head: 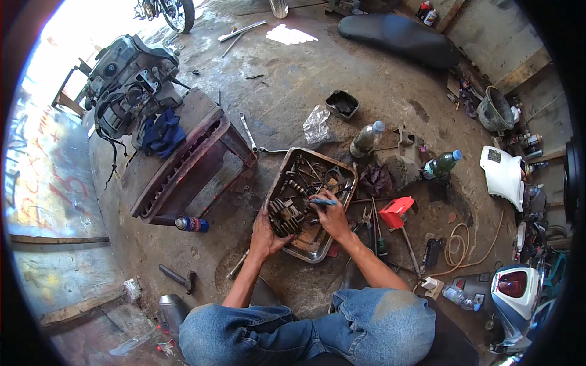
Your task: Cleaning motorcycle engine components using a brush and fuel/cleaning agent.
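Observation:
My left hand (268, 235) grips a finned engine cylinder head (286, 217) from its left and lower sides, over the near left part of a metal tray (317, 243). In my right hand (333, 219) is a slim blue-handled tool (324, 201), held like a pen just right of the cylinder head. The tool's working end is hidden by my fingers. Brown grime covers the tray's floor. Greasy metal engine parts (311, 171), including a coiled piece (296, 187), lie in its far half.
Left stands a dark red plastic crate (183, 183), near an engine (132, 87) and spray can (192, 224). A hammer (178, 277) lies front left. Bottles (366, 139), a red box (396, 212), pliers (365, 222) and a screwdriver (381, 244) are on the right; spanners (248, 131) lie beyond.

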`<state>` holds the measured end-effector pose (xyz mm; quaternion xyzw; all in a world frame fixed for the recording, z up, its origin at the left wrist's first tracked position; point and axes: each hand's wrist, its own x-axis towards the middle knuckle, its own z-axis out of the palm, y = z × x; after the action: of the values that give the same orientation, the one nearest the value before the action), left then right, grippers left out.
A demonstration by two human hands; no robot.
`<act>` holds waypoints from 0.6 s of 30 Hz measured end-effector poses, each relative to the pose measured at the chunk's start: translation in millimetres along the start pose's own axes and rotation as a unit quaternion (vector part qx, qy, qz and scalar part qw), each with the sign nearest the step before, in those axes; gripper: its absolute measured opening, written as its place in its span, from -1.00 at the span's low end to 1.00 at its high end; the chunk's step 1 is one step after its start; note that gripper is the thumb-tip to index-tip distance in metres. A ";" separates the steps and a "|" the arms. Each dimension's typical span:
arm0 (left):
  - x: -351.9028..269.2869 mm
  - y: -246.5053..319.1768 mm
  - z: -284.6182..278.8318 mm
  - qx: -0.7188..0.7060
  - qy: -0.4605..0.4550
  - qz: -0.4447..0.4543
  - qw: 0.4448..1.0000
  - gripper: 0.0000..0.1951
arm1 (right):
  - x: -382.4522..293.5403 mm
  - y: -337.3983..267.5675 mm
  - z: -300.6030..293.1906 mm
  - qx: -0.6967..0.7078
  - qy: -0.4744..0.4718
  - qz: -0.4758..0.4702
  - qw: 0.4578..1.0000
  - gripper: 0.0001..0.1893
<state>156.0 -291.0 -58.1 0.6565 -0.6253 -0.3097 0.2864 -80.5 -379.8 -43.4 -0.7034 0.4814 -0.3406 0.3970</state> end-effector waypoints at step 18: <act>6.0 9.5 -17.6 -0.096 -0.010 0.002 0.995 0.33 | -12.5 3.6 7.1 -0.033 0.011 0.027 0.999 -0.73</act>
<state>163.5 -297.7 -39.8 0.6214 -0.5974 -0.3741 0.3421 -79.7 -367.1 -51.0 -0.6991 0.5156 -0.3216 0.3769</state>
